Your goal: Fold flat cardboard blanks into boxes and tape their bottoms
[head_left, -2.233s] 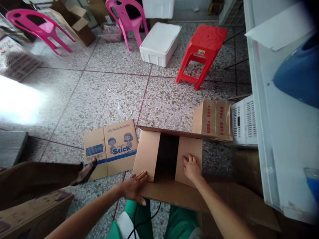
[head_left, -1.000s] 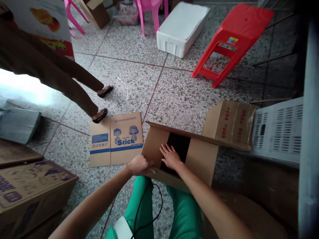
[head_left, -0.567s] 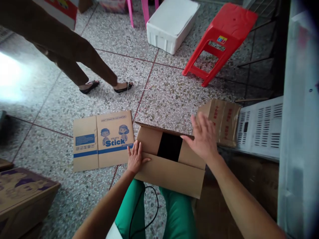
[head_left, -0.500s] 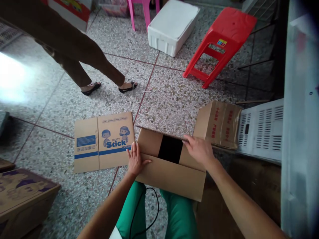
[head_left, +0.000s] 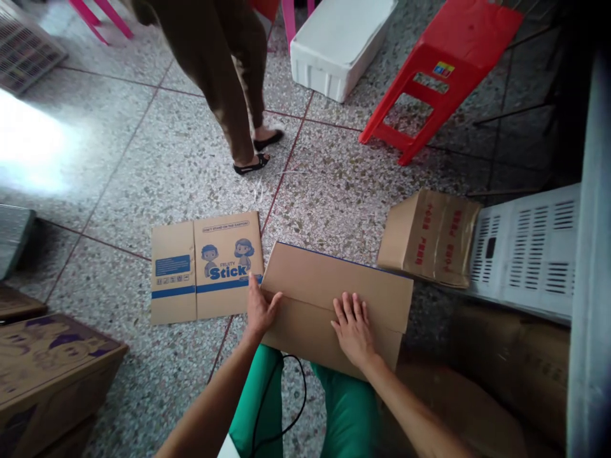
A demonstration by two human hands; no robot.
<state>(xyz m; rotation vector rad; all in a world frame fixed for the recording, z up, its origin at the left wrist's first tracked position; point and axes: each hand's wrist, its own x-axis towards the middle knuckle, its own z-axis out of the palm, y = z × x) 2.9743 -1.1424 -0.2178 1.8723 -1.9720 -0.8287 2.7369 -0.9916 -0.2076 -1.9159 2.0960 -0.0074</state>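
Note:
In front of my knees stands a cardboard box (head_left: pixel 305 331), its two long flaps folded down so that their edges meet along a seam. My right hand (head_left: pixel 354 327) lies flat on the near flap, fingers spread towards the seam. At the box's left end is my left hand (head_left: pixel 261 308), thumb apart on top and fingers stretched along the side. Left of the box, a flattened carton (head_left: pixel 224 254) printed "Fruity Stick" lies on the floor. The box's inside is hidden.
A taped brown carton (head_left: pixel 429 238) and a white slotted crate (head_left: pixel 529 248) are at the right. Further off are a red stool (head_left: pixel 439 83), a white foam box (head_left: pixel 334 51) and a person's legs (head_left: pixel 224 83). A printed carton (head_left: pixel 52 369) is at lower left; a black cable (head_left: pixel 303 388) loops between my knees.
The far flap has come down and the dark opening is covered. My right hand has moved from that flap's edge onto the near flap. The other person has stepped to the right.

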